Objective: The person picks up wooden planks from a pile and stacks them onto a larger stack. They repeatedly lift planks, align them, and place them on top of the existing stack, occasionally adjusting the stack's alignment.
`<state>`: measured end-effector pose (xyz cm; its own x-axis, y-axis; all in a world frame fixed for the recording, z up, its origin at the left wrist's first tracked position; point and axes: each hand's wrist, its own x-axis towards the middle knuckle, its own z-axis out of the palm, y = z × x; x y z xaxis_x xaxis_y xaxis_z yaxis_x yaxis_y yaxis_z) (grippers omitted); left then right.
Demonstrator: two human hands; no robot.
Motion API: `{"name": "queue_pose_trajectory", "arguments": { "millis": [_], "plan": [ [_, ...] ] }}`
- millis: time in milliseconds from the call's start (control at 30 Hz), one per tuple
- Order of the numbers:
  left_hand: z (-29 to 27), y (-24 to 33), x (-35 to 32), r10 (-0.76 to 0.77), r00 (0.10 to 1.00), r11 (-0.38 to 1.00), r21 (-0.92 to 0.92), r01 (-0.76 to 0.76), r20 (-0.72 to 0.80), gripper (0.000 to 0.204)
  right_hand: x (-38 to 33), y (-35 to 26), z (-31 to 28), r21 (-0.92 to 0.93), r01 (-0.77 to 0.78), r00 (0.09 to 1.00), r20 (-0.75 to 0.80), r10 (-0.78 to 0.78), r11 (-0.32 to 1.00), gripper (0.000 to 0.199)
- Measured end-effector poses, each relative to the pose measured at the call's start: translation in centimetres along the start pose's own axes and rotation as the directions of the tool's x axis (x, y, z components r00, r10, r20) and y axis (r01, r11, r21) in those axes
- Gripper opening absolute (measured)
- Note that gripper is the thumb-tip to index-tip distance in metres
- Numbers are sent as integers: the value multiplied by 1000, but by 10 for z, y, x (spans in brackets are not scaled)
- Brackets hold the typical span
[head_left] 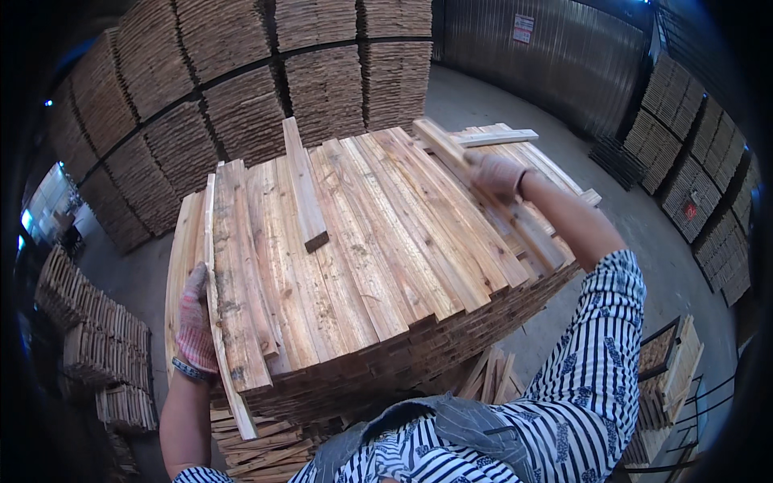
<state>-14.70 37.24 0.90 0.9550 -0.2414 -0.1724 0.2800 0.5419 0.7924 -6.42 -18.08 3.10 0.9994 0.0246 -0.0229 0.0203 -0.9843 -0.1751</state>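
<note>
In front of me stands a stack of wooden planks (354,241), its top layer laid side by side. My left hand (196,326), in a knit work glove, is closed on a thin wooden strip (216,322) at the stack's left side; the strip's near end sticks out past the stack. My right hand (498,175), gloved too, grips a wooden plank (443,143) over the right part of the stack, and motion blurs both. A short thick wooden block (303,189) lies on top near the middle. Behind the right hand, another piece of wood (498,138) rests crosswise.
Tall stacks of boards (241,88) rise behind on the left, and more stacks (692,161) line the right. Lower left are smaller wood piles (109,362). Thin offcuts (262,447) lie below the near edge. At lower right stands a metal frame (688,419) beside wood.
</note>
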Motion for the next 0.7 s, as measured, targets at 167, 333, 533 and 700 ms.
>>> {"name": "queue_pose_trajectory", "arguments": {
  "millis": [167, 333, 533, 700],
  "plan": [
    [8, 1, -8, -56, 998, 998, -14, 56, -8, 59, -17, -59, 22, 21, -123, 986, -107, 124, 992, 59],
    [-4, 3, -4, 22, 999, 1000, 7, -22, -41, 54, -15, -4, 3, 37, -169, 976, -134, 173, 985, 50],
    [-14, 0, 2, 2, 999, 999, -49, -5, -51, 48, -30, -39, 14, -160, -153, 985, 56, 164, 975, 95],
    [-18, 2, 1, -20, 1000, 999, -44, 19, -24, 51, 13, -126, 3, -90, -5, 982, -188, -12, 996, 84]
  ]
}}
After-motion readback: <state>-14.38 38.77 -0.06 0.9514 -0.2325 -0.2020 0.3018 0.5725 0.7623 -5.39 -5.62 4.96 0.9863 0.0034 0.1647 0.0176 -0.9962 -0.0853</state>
